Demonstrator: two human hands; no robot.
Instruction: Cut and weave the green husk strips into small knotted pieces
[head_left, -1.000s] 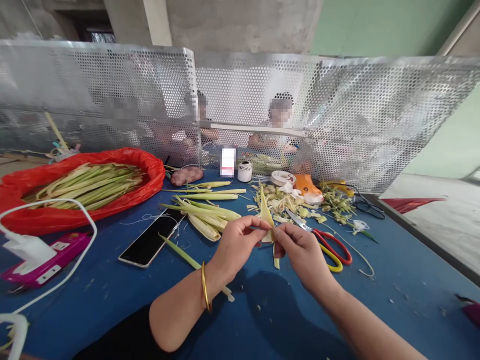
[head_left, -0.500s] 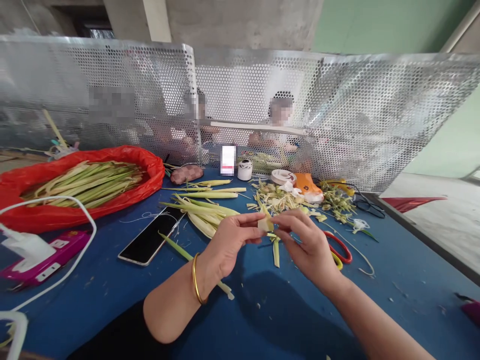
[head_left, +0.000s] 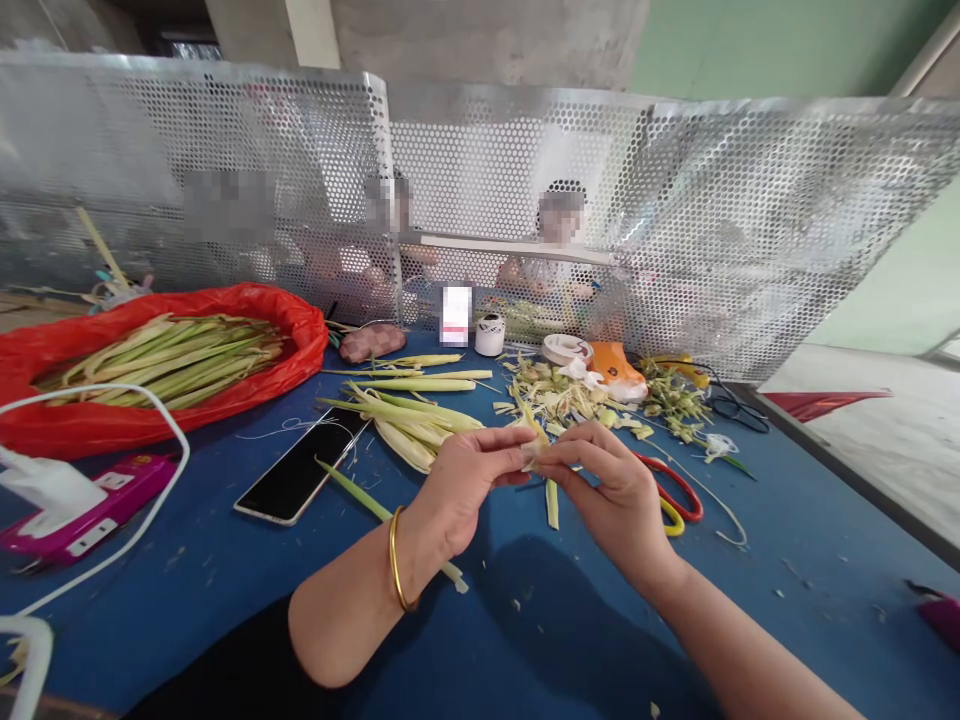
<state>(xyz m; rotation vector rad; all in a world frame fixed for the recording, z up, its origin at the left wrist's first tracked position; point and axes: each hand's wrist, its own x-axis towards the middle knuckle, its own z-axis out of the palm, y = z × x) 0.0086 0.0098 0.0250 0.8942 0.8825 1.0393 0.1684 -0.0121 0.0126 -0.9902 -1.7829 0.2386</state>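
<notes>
In the middle of the head view, my left hand point(head_left: 469, 480) pinches a small pale-yellow strip of plant leaf point(head_left: 534, 440) between thumb and fingers. My right hand point(head_left: 609, 480) is closed on the lower right edge of the same strip, its fingertips nearly meeting the left ones. Beneath and beyond the hands, a short green leaf piece point(head_left: 553, 503) lies on the blue table point(head_left: 525, 640). Partly covered by my right hand are scissors point(head_left: 684, 490) with red and yellow handles. One long green stalk point(head_left: 352, 488) passes under my left wrist.
A red plastic bag point(head_left: 296, 350) full of long leaves sits at left, near a purple power strip point(head_left: 124, 505) and a dark phone point(head_left: 300, 465). Leaf bundles point(head_left: 412, 425) and a scrap pile point(head_left: 559, 395) lie ahead. Behind a perforated metal screen point(head_left: 510, 160) are people.
My right fingers have come in closer to the left ones and now pinch the lower edge of the leaf strip, which looks more folded. The camera view has shifted slightly.
</notes>
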